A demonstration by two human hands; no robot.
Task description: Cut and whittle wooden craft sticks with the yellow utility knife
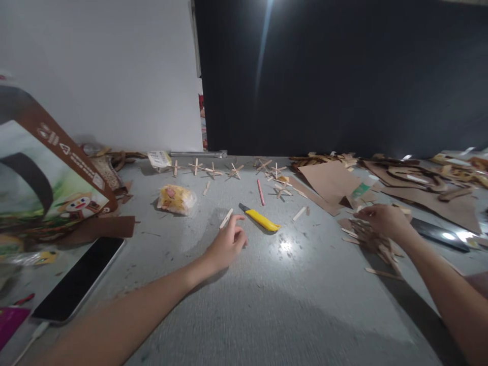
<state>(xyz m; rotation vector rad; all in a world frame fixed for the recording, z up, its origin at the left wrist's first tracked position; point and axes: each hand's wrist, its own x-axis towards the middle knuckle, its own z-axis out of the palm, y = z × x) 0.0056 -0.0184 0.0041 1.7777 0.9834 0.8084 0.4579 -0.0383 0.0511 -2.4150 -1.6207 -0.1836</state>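
A dark-screened phone (pixel 82 279) lies on the grey table (pixel 263 310) at the far left, well apart from the left forearm, and a yellow-printed packet (pixel 176 199) sits further in, beyond that forearm. Next comes a pale wooden stick (pixel 226 218), slanting just past the knuckles on the far side of the left hand (pixel 227 245); whether it is gripped or only lies against the hand, I cannot tell. The left forearm reaches in from the lower left, low over the table, its fingers bent and pointing to the right with a narrow gap showing. Just beyond the fingertips lies a yellow utility knife (pixel 262 220), its blade end toward the upper left. A pink rod (pixel 260 192) lies behind the knife, and a loose stick (pixel 299 213) to its right. At the right, a heap of wooden strips (pixel 377 249) lies below the right hand (pixel 361 212), whose forearm slants in from the lower right. Its fingers point left, tips drawn close together; what they pinch, if anything, is too small to tell.
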